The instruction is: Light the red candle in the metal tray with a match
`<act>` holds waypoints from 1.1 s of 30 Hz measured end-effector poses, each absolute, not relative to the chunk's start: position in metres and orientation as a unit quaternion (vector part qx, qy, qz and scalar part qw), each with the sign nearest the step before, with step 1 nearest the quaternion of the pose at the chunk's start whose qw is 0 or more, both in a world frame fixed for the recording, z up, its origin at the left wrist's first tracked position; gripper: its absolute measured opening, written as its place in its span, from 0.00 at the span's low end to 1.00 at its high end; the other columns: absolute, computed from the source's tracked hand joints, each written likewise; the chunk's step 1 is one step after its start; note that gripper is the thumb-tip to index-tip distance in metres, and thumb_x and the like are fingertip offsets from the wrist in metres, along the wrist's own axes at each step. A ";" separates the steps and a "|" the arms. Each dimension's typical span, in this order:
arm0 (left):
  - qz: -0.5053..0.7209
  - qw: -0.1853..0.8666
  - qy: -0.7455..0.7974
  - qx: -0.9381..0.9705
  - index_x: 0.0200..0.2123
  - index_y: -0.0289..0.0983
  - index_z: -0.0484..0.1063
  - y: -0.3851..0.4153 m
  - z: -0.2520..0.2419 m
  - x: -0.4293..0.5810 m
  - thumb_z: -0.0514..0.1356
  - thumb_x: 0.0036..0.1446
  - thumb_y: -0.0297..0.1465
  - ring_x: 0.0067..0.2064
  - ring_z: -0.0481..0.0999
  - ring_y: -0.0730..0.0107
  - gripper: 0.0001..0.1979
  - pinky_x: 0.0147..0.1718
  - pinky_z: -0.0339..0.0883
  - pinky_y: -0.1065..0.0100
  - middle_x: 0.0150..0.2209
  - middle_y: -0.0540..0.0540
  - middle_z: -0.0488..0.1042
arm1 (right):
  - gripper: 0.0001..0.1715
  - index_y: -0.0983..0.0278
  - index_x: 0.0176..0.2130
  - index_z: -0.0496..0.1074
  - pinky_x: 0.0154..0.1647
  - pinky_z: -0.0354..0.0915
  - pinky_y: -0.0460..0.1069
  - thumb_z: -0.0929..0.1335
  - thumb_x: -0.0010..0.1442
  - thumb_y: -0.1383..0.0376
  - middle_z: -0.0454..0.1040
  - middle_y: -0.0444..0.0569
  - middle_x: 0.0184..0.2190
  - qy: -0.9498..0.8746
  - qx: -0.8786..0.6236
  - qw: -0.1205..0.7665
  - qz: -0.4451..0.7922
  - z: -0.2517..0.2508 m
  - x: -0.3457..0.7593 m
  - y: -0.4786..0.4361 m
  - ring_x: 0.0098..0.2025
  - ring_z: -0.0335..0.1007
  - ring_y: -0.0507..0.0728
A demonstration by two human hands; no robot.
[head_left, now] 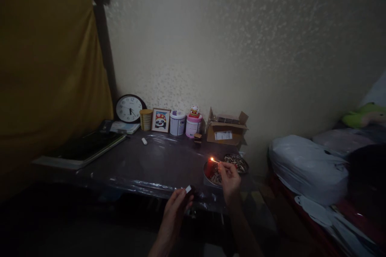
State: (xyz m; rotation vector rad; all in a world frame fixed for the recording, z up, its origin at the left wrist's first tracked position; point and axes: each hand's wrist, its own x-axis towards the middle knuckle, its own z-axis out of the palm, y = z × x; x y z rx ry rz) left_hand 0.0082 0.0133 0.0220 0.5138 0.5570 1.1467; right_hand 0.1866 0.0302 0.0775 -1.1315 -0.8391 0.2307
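Note:
Pinched in my right hand (229,178) is a burning match (215,161), its small orange flame at the left end. The lit match hangs above a round dish (208,176) of what look like used matchsticks. Just behind my right hand sits a second dish (245,164) holding many burnt sticks. My left hand (176,204) is closed around a small dark matchbox (189,189) with a pale end, in front of the table's near edge. The two hands are apart.
On the dark covered table (120,164), a clock (129,108), a framed panda picture (161,120), two canisters (177,123) and an open cardboard box (226,132) line the wall. A white lighter-like object (144,141) lies at left. White bags (307,164) stand at right.

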 end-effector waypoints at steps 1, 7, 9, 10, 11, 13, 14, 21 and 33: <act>0.531 0.772 0.258 0.237 0.29 0.37 0.73 0.014 0.021 0.008 0.66 0.43 0.36 0.38 0.77 0.63 0.11 0.39 0.66 0.66 0.34 0.45 0.79 | 0.13 0.65 0.28 0.71 0.32 0.67 0.50 0.70 0.47 0.57 0.74 0.46 0.25 -0.385 -0.520 0.755 0.106 0.078 0.187 0.031 0.28 0.71 0.55; 0.533 0.768 0.265 0.235 0.29 0.38 0.74 0.017 0.016 0.009 0.66 0.43 0.37 0.37 0.77 0.64 0.10 0.39 0.67 0.66 0.33 0.48 0.78 | 0.13 0.65 0.28 0.71 0.32 0.66 0.50 0.70 0.47 0.57 0.74 0.46 0.25 -0.387 -0.529 0.748 0.107 0.079 0.186 0.035 0.28 0.70 0.55; 0.532 0.767 0.270 0.235 0.28 0.38 0.74 0.016 0.018 0.009 0.67 0.42 0.37 0.37 0.77 0.64 0.11 0.39 0.67 0.66 0.33 0.47 0.78 | 0.13 0.65 0.28 0.71 0.32 0.66 0.50 0.70 0.46 0.57 0.74 0.46 0.25 -0.388 -0.529 0.747 0.106 0.079 0.185 0.036 0.28 0.70 0.55; 0.530 0.767 0.272 0.236 0.28 0.38 0.74 0.016 0.020 0.009 0.67 0.41 0.37 0.37 0.77 0.64 0.11 0.39 0.67 0.66 0.32 0.47 0.78 | 0.13 0.65 0.28 0.71 0.32 0.66 0.50 0.70 0.46 0.57 0.74 0.46 0.25 -0.389 -0.529 0.747 0.105 0.079 0.185 0.037 0.28 0.70 0.55; 0.529 0.768 0.272 0.238 0.28 0.37 0.74 0.015 0.021 0.009 0.67 0.41 0.37 0.37 0.77 0.63 0.12 0.39 0.67 0.66 0.33 0.47 0.78 | 0.13 0.65 0.28 0.71 0.32 0.66 0.50 0.70 0.46 0.57 0.74 0.46 0.25 -0.389 -0.529 0.747 0.103 0.079 0.185 0.037 0.28 0.70 0.55; 0.530 0.767 0.273 0.239 0.28 0.37 0.75 0.014 0.024 0.008 0.67 0.40 0.38 0.38 0.77 0.62 0.12 0.39 0.67 0.66 0.32 0.47 0.78 | 0.14 0.65 0.28 0.71 0.33 0.66 0.50 0.70 0.46 0.57 0.74 0.46 0.26 -0.389 -0.530 0.747 0.100 0.077 0.186 0.038 0.29 0.70 0.55; 0.530 0.766 0.274 0.239 0.28 0.38 0.75 0.013 0.025 0.008 0.68 0.39 0.38 0.37 0.77 0.62 0.13 0.39 0.67 0.66 0.32 0.47 0.78 | 0.14 0.65 0.28 0.71 0.33 0.66 0.50 0.70 0.46 0.57 0.74 0.46 0.26 -0.389 -0.532 0.746 0.100 0.077 0.186 0.039 0.29 0.70 0.55; 0.527 0.766 0.275 0.244 0.27 0.40 0.75 0.014 0.024 0.009 0.66 0.41 0.39 0.37 0.76 0.62 0.10 0.39 0.67 0.66 0.33 0.47 0.77 | 0.15 0.65 0.27 0.71 0.31 0.66 0.49 0.70 0.46 0.55 0.74 0.46 0.24 -0.390 -0.534 0.744 0.096 0.074 0.187 0.041 0.28 0.70 0.54; 0.522 0.776 0.265 0.234 0.30 0.40 0.74 0.013 0.021 0.009 0.66 0.43 0.37 0.39 0.76 0.64 0.10 0.41 0.66 0.66 0.35 0.48 0.77 | 0.16 0.65 0.28 0.71 0.30 0.66 0.49 0.70 0.46 0.54 0.74 0.46 0.25 -0.392 -0.537 0.739 0.103 0.076 0.186 0.038 0.28 0.70 0.55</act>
